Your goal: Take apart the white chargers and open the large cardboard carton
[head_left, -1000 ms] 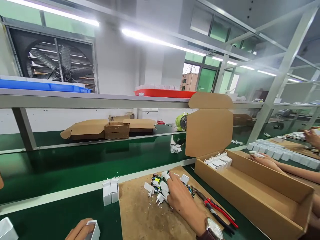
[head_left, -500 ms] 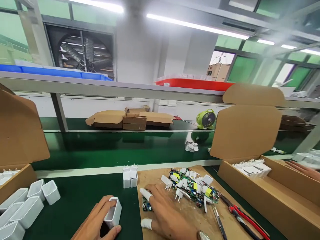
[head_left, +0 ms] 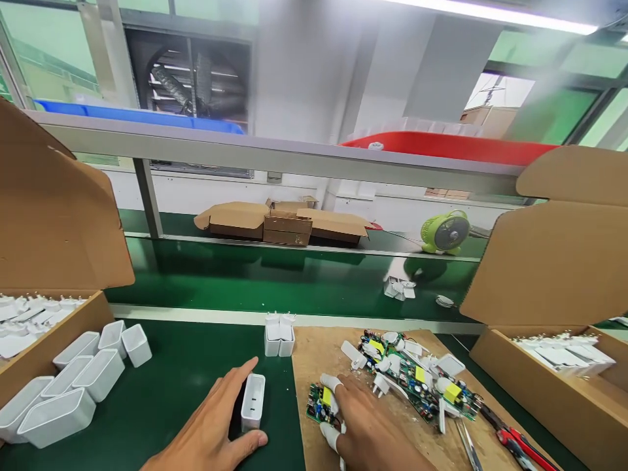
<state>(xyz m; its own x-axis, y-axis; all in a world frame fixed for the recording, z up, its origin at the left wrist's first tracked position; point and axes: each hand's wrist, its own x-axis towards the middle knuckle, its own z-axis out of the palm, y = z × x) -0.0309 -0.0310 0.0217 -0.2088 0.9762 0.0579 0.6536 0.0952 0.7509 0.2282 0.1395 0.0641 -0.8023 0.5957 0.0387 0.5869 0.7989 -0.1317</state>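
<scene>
On the green table stands a small white plastic casing (head_left: 253,399), its socket-like face turned up. My left hand (head_left: 210,425) lies beside it with fingers and thumb spread, the thumb close to its near end. On the brown cardboard sheet, my right hand (head_left: 367,425), with white covers on two fingertips, pinches a green circuit board (head_left: 316,400) with a yellow part. A heap of circuit boards (head_left: 417,379) with white plastic pieces lies just right of that hand. Two white casings (head_left: 279,335) stand together at the back edge of the cardboard.
Several open white casings (head_left: 73,386) sit at left, near a cardboard box (head_left: 93,320) of white parts. Tweezers (head_left: 468,445) and red-black pliers (head_left: 520,445) lie at right, before another open box (head_left: 549,399). A green fan (head_left: 444,232) stands behind.
My left hand has opened away from the casing, which now shows its socket face upward. My right fingers have closed on the circuit board. The view has swung left.
</scene>
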